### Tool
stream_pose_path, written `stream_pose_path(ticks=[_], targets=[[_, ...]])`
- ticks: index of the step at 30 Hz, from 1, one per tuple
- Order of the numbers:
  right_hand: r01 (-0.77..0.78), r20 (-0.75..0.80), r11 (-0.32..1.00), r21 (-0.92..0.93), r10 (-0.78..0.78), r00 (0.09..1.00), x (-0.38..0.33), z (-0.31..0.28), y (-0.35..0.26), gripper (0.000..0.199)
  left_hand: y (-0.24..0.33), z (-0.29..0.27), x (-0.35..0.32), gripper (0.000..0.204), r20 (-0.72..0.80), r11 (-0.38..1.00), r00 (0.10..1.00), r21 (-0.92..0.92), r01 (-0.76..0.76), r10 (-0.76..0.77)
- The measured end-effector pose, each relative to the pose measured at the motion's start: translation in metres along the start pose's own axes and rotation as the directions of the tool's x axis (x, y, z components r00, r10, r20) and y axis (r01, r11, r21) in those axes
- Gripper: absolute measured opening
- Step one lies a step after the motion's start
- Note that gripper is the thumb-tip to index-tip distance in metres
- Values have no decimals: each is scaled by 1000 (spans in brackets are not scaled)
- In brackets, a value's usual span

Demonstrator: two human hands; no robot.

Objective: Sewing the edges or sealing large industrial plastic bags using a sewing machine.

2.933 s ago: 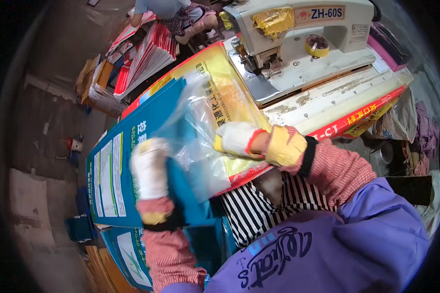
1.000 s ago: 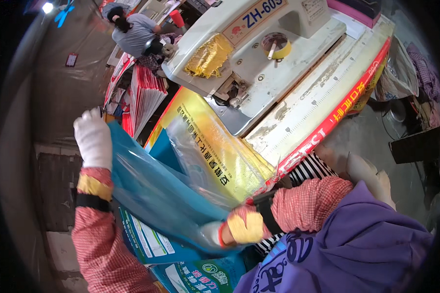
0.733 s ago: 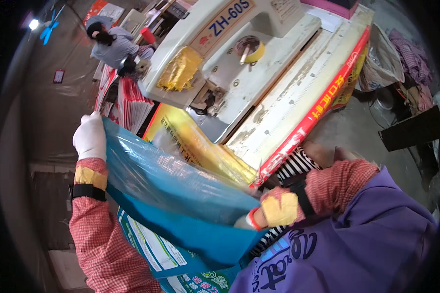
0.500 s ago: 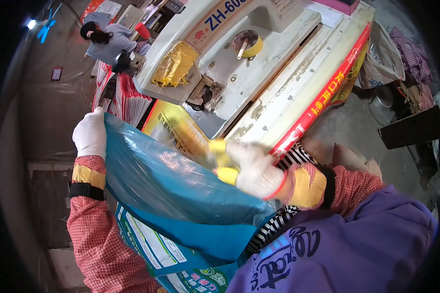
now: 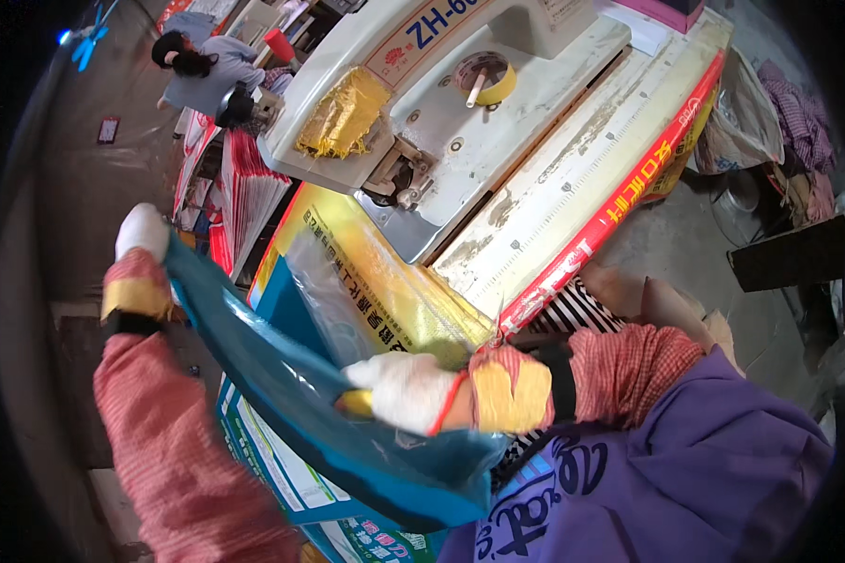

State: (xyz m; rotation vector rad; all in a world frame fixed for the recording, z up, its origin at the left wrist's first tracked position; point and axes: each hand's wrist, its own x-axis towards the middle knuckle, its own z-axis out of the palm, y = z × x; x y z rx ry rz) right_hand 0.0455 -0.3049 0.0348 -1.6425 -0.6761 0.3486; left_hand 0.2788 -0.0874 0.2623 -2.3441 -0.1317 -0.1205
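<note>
My left hand (image 5: 144, 232), in a white glove, is closed on the upper left corner of a blue plastic bag (image 5: 272, 380) and stretches it upward. The bag is slack and glossy, and its edge runs down to the right toward my lap. Against that edge lies my right hand (image 5: 408, 389), gloved in white with yellow fingertips. Its fingers point left and are mostly hidden by the blue film, so I cannot tell whether they grip it. Printed blue bags (image 5: 286, 474) lie below. A white sewing machine (image 5: 498, 84) stands just beyond, a yellow cloth (image 5: 345, 113) on its head.
Yellow printed sheeting (image 5: 385, 281) covers the table edge by the bag. A yellow tape roll (image 5: 486, 80) rests on the machine bed. Stacked red-and-white bags (image 5: 249, 188) stand behind at left, near another person (image 5: 207, 75). A whitish sack (image 5: 737, 122) is at right.
My left hand has moved left and slightly down, pulling the bag's corner outward. My right hand has moved left and down to the bag's edge. More of the yellow sheeting shows.
</note>
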Motion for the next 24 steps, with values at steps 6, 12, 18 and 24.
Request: stream_pose_path(ticks=[6,12,18,24], targets=[[158,-88,935,-318,-195,977,-78,-56,10,22,199,114,-43,11,-460,976,885,-147,-158,74],[-662,-69,624,415,747,662,-155,-95,57,27,242,151,-65,21,-632,838,734,-239,-490,249],[-483,-238,731,482,640,731,-149,-87,52,37,241,166,-37,29,-797,636,595,-404,-657,108],[-732,-83,631,-255,740,667,-127,-112,21,44,250,180,-18,24,-676,527,729,-582,-619,111]])
